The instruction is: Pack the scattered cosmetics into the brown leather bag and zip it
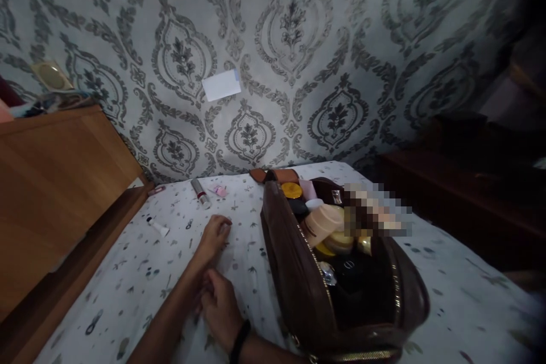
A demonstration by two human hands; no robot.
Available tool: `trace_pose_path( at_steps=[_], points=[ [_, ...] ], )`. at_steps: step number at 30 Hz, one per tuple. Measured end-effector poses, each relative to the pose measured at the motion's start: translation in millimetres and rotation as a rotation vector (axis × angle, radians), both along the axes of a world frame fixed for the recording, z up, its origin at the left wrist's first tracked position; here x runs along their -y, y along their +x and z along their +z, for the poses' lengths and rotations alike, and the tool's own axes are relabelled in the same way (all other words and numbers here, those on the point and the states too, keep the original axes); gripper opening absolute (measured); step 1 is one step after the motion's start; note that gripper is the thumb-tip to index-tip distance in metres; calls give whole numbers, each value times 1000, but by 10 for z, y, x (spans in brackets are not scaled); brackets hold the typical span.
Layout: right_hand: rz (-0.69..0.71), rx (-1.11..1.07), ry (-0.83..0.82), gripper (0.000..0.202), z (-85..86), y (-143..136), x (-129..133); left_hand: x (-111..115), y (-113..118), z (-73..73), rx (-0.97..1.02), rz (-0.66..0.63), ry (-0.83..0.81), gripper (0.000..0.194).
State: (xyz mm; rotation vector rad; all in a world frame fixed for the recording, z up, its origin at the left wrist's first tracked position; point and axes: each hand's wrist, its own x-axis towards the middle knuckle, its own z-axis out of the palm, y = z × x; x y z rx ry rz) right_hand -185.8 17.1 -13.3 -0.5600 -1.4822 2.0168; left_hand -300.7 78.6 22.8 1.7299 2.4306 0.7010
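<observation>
My left hand lies over the patterned white sheet, its fingers loosely bent with a gap between them and nothing visible inside. Just below it, my right hand, with a black band on the wrist, is curled up against my left forearm; its fingertips are partly hidden, so what they hold, if anything, does not show. To the right stands a brown bag, unzipped wide. Inside are a peach-coloured tube, a yellow-lidded jar, a black round case and several other cosmetics.
Beyond my left hand lie a silver-and-red tube, a small pink item and a small white tube with a black cap. A wooden cabinet borders the bed at left. Patterned wallpaper with a white card rises behind.
</observation>
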Motion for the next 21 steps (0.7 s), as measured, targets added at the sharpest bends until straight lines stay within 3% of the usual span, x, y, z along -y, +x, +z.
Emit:
trace_pose_path(
  at_steps=[3,9,14,18,21],
  points=[
    [6,-35,-26,25,-1,-5,11,-108,-96,47,-70,2,-30,23],
    [17,-35,-53,31,1,4,18,-511,-321,279,-326,74,-93,38],
    [2,-53,-43,31,12,21,0,-819,-447,309,-475,96,-214,32],
    [-10,-64,-54,30,20,26,-3,-859,-434,308,-528,93,-272,34],
    [15,-63,-44,27,23,29,-5,-700,-332,329,-551,45,-277,37]
  ],
)
